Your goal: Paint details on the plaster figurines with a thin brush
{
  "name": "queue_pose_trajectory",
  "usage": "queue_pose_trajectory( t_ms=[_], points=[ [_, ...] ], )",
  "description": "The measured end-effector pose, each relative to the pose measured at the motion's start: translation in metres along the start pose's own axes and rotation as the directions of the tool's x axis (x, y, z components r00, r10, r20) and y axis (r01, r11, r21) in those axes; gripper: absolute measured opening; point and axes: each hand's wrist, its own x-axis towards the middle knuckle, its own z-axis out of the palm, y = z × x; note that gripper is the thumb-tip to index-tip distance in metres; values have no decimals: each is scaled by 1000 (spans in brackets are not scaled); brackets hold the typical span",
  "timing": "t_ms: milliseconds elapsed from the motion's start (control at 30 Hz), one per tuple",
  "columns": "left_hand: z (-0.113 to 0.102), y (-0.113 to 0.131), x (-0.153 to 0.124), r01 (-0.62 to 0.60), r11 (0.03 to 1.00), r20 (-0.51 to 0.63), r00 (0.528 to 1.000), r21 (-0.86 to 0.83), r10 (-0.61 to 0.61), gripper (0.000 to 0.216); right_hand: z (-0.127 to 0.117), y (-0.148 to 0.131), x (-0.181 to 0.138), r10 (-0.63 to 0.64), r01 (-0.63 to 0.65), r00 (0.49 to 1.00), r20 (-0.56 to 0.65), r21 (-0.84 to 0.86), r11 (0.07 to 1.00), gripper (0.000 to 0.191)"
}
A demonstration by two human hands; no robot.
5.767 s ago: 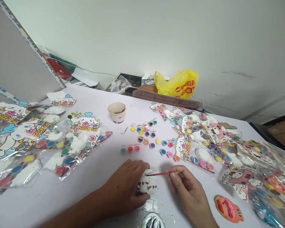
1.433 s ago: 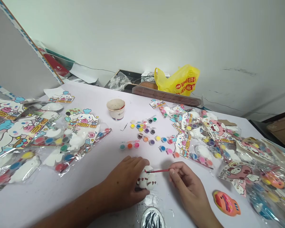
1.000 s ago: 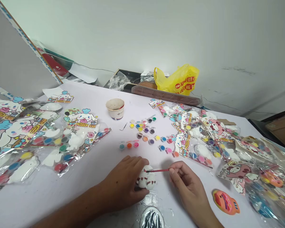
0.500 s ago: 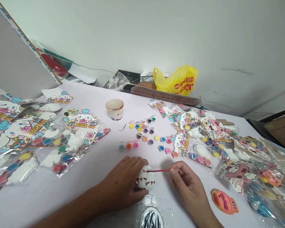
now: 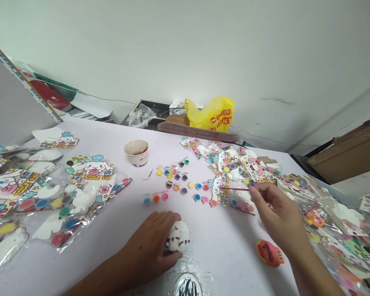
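Observation:
My left hand (image 5: 151, 248) rests on the white table (image 5: 111, 230) with its fingers closed around a small white plaster figure (image 5: 178, 237) that has brown painted marks. Off to the right, my right hand (image 5: 277, 211) is raised and pinches a thin red-handled paintbrush (image 5: 236, 189). The brush tip points left, over the small paint pots (image 5: 200, 193) and the plastic packets. An orange painted figure (image 5: 269, 253) lies on the table below my right hand.
A paper cup (image 5: 137, 152) stands behind the loose paint pots. Packets of cartoon plaster kits (image 5: 80, 185) cover the left side, and more packets (image 5: 327, 213) crowd the right. A yellow plastic bag (image 5: 211, 115) sits at the far edge. A shiny round lid (image 5: 187, 285) lies near me.
My right hand has lifted the brush off the white figure and carried it up and to the right, over the paint pots. The view has swung to the right. My left hand still holds the figure.

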Motion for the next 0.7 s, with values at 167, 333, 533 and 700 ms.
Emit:
queue_pose_trajectory(
  t_ms=[167,333,533,700],
  points=[
    [2,0,-1,-7,1000,-23,1000,-5,7,43,20,-16,16,-112,145,963,244,-122,982,25],
    [4,-2,-2,-14,1000,-35,999,-22,13,48,38,-17,23,-110,154,966,235,-180,972,24],
    [3,-3,-1,1,1000,-13,1000,-29,-1,48,44,-14,25,-85,133,967,238,-194,972,25],
    [3,-3,0,14,1000,-10,1000,-25,-15,47,49,-11,25,-76,128,967,243,-204,971,25]
  ],
)
